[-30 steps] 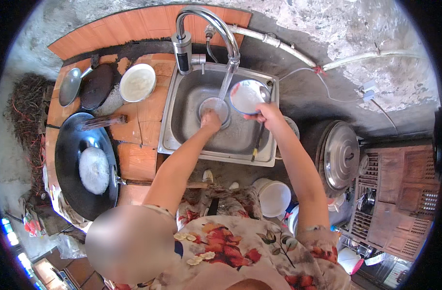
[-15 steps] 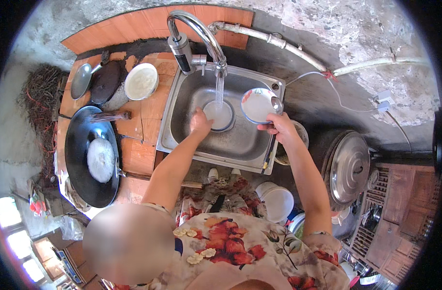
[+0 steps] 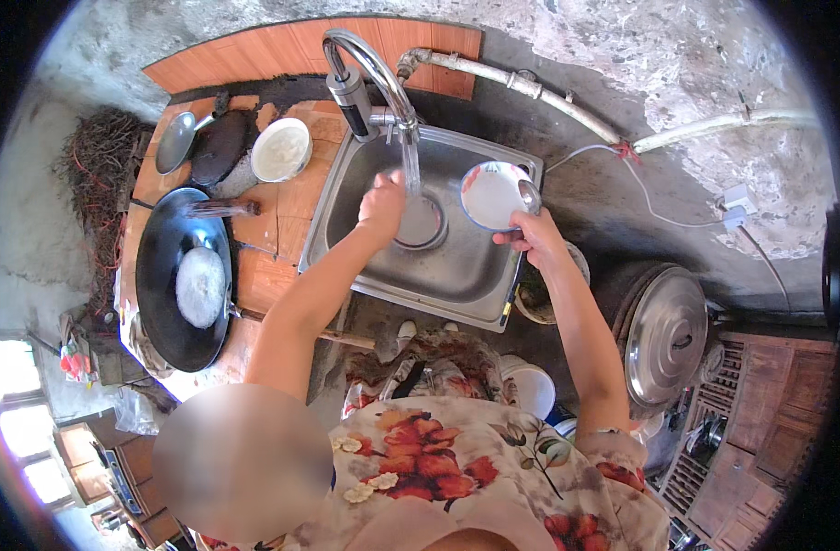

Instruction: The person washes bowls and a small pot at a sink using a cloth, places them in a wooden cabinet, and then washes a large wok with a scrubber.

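Counter: an orange-tiled worktop (image 3: 296, 197) running along the wall on the person's left, butted against the basin.
Wok: a wide black round iron wok (image 3: 167, 303) sitting on the tiles, a pale round lump lying in its middle.
Sink: a rectangular stainless steel basin (image 3: 456, 266) set just right of the tiles; a curved chrome tap (image 3: 369, 69) arches over it and water runs down onto a round metal dish (image 3: 422, 225) at the bottom.
Pot lid: a domed shiny steel lid (image 3: 668, 335) off to the right, well apart from the basin.
Bowl: a white bowl with a blue rim (image 3: 490, 195), tilted on edge above the right half of the basin, its hollow facing the camera.
Right hand (image 3: 533, 241): fingers curled round the lower rim of the bowl, gripping it firmly.
Left hand (image 3: 383, 204): loosely closed, just beside the falling water and over the round dish; whether it has hold of anything, I cannot tell.
Small dishes: a white ceramic bowl (image 3: 282, 150), a dark lid and a steel ladle at the back of the tiles.
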